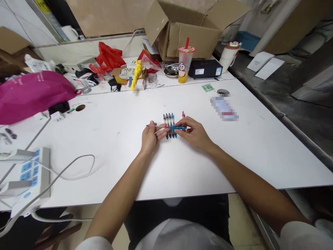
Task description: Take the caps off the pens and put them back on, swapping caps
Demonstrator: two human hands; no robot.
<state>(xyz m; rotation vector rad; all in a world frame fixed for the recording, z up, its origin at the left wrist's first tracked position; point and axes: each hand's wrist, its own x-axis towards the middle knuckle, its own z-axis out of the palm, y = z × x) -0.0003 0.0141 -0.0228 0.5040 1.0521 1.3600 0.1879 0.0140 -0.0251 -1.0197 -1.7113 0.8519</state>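
At the middle of the white table [182, 173] we log a row of four pens [169, 121], three dark and one blue, lying side by side and touching. Across them we hold a thin refill [166, 127], blue toward its right end and red-tipped at its left. Our left hand [150, 138] pinches the left end between thumb and fingers; our right hand [194, 133] pinches the blue end with fingertips pressed together. A red pen [183, 114] shows just behind the right hand. Further items: a yellow drink cup [185, 66] with red straw, an open cardboard box [187, 31], a pink bag [31, 93] and a power strip [31, 173] at left.
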